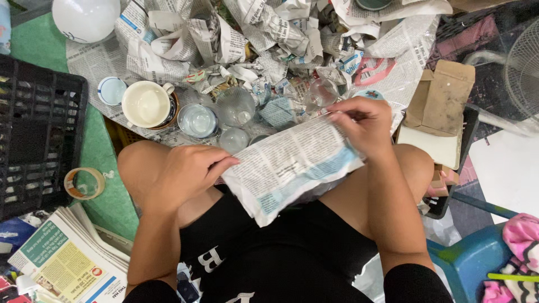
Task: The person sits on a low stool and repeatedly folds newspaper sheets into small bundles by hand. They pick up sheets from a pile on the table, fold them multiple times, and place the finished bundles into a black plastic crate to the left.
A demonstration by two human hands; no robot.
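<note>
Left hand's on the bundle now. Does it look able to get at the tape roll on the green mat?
Probably yes, once it lets go. The left hand grips the newspaper bundle at its left end, and the tape roll lies in the open on the mat, just outside the left knee with nothing between them.

Black shorts, a black top with white lettering, bare forearms.

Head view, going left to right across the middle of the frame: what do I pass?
Black plastic crate → roll of tape → left hand → newspaper-wrapped bundle held by both hands → right hand → brown cardboard piece → white wire fan guard.
</note>
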